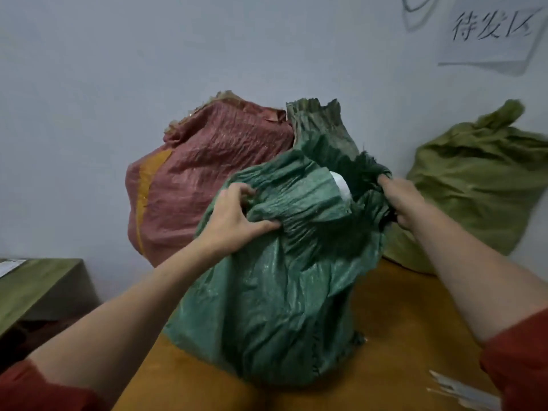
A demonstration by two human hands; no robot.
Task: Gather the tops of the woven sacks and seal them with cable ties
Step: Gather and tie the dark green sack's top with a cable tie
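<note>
Three woven sacks face you: the green sack (281, 292) in front on the bench (400, 321), a red sack (192, 188) behind-left, an olive sack (474, 185) at right. Your left hand (234, 221) and right hand (403, 200) each clutch a bunch of the green sack's rim. Bare bench lies to its right down to the pale cable ties (462, 393), its left base nears the bench edge, and the wall sign (492, 34) reads 待发区.
</note>
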